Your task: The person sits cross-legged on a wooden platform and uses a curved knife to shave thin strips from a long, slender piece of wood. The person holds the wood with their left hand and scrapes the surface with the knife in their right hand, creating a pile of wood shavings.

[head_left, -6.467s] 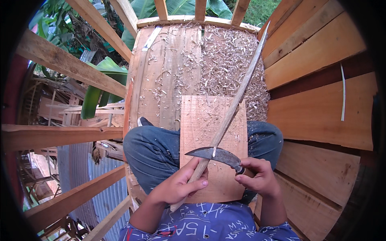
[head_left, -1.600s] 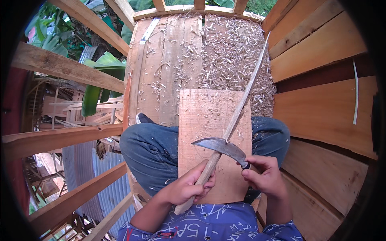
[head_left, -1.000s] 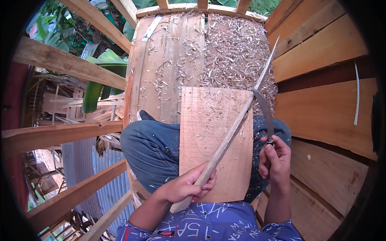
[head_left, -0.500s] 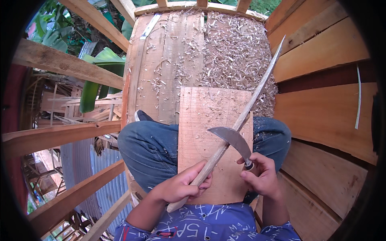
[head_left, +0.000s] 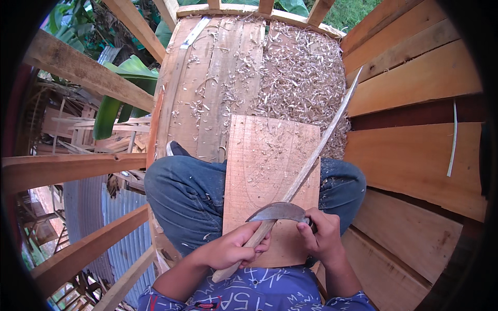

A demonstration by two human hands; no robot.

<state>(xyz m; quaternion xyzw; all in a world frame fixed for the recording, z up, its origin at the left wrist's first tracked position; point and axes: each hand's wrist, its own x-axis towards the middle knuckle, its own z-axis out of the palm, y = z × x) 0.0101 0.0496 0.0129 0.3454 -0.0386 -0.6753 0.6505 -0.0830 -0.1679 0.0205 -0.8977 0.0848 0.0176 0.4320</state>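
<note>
My left hand (head_left: 239, 248) is wrapped round the lower part of a long wooden stick (head_left: 301, 176), which tapers to a thin tip up and to the right. In my right hand (head_left: 322, 234) is the handle of a curved sickle (head_left: 280, 211); its handle is mostly hidden by the fingers. The blade lies across the stick just above my left hand, its point toward the left. Beneath both, a flat wooden board (head_left: 244, 155) rests over my lap, with a faint curved line and small shavings on it.
Wood shavings (head_left: 301, 72) cover much of the plank floor (head_left: 199, 109) ahead. Slatted wooden railings (head_left: 78, 168) stand at the left, with a banana leaf (head_left: 111, 116) beyond. A plank wall (head_left: 410, 150) rises close at the right. My bent legs (head_left: 181, 192) flank the board.
The sickle blade has come down along the stick toward my left hand and turned flatter. My right hand has moved lower, and the stick's tip has dropped slightly.
</note>
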